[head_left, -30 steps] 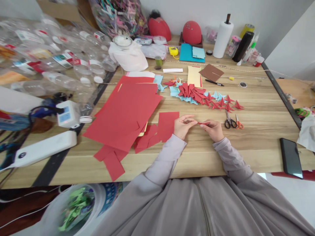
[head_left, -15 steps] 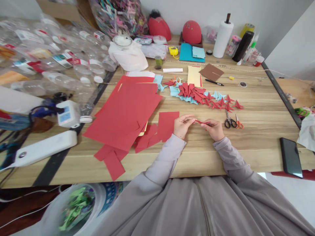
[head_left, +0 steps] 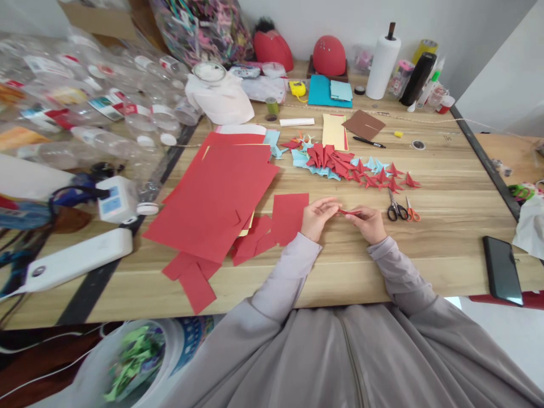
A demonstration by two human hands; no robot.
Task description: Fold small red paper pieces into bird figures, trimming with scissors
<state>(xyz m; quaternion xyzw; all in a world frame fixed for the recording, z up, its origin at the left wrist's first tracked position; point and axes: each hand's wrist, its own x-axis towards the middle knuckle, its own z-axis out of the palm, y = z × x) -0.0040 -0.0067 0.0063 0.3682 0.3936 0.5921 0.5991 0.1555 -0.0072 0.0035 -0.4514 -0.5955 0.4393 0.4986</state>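
Note:
A small folded piece of red paper (head_left: 350, 212) is held between both hands above the table's front half. My left hand (head_left: 318, 217) pinches its left end with thumb and fingers. On the other end, my right hand (head_left: 369, 223) is closed, its fingers hiding part of the paper. Just left of my left hand lies a flat red sheet (head_left: 290, 219). Folded red paper cranes (head_left: 329, 158) and light blue ones are piled beyond my hands, with several red ones trailing right. Black-handled scissors (head_left: 397, 210) and small orange-handled scissors (head_left: 412, 212) lie right of my right hand.
A stack of large red sheets (head_left: 212, 198) and loose red scraps (head_left: 198, 286) cover the left part of the table. Plastic bottles (head_left: 140, 116) crowd the far left. A phone (head_left: 502, 271) lies near the right edge. A black pen (head_left: 369, 142) and yellow paper (head_left: 334, 132) lie farther back.
My left hand has shifted very slightly right toward my right hand. Both hands still hold the folded red paper; the view has moved a little.

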